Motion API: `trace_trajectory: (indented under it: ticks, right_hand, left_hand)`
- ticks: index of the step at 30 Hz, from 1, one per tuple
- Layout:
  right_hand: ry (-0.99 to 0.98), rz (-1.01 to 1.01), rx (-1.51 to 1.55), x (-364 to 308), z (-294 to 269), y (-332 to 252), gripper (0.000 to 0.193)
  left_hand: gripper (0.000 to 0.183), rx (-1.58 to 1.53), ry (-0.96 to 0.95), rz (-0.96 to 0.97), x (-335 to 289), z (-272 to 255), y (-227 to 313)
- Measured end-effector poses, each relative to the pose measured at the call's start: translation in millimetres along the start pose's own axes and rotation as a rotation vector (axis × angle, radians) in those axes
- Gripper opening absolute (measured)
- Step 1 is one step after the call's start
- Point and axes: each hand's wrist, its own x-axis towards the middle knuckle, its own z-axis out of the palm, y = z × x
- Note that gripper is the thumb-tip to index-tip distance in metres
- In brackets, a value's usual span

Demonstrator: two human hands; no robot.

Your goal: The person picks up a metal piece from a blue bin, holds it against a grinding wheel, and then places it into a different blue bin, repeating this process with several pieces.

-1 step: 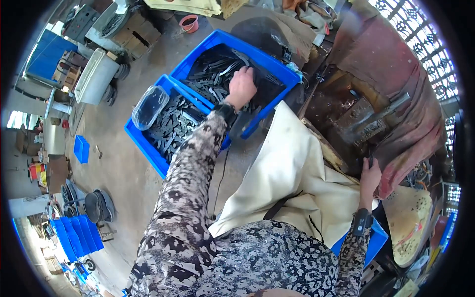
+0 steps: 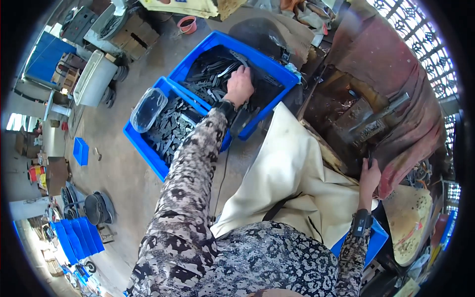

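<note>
My left hand [image 2: 240,86] reaches into the far blue bin [image 2: 195,51], over a heap of dark, flat, narrow strips [image 2: 213,75]. Its fingers are bent down and closed, and their tips are hidden, so what they pinch does not show. One longer dark strip [image 2: 239,58] lies just beyond the knuckles. Lower right, my right hand [image 2: 370,177] is closed with thumb and fingers around a small dark piece [image 2: 370,161]. It is beside a grimy machine part with a metal bar [image 2: 391,108] and the edge of a reddish-brown cover [image 2: 403,158].
A nearer blue bin [image 2: 143,152] holds more small dark pieces, with a clear plastic tub [image 2: 149,110] at its left edge. A cream sheet [image 2: 287,163] drapes over my lap. A pink bucket [image 2: 187,24] stands at the back; a small blue box [image 2: 80,151] sits on the floor at left.
My left hand has shifted slightly left and toward me within the far bin, and some strips around it have moved. My right hand keeps its place.
</note>
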Motion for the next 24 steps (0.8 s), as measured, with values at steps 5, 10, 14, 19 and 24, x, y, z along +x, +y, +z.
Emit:
trace_trajectory:
  ticks: [5,10,14,19,24]
  right_hand:
    - [0.025,0.028,-0.032,-1,-2,-9,0.023]
    - [0.017,0.040,-0.033,-2,-1,-16,0.022]
    - [0.015,0.041,-0.011,1,-3,-16,0.021]
    - [0.019,0.022,0.007,2,0,-14,0.022]
    - [0.001,0.039,0.021,0,1,-11,0.023]
  left_hand:
    - [0.061,0.179,-0.165,-0.075,41,41,-29]
    - [0.063,0.340,-0.282,-0.003,60,45,-52]
    - [0.064,0.412,-0.395,0.051,46,40,-52]
    - [0.061,0.314,-0.492,0.106,6,26,-55]
    - [0.059,0.232,-0.612,0.073,-24,9,-42]
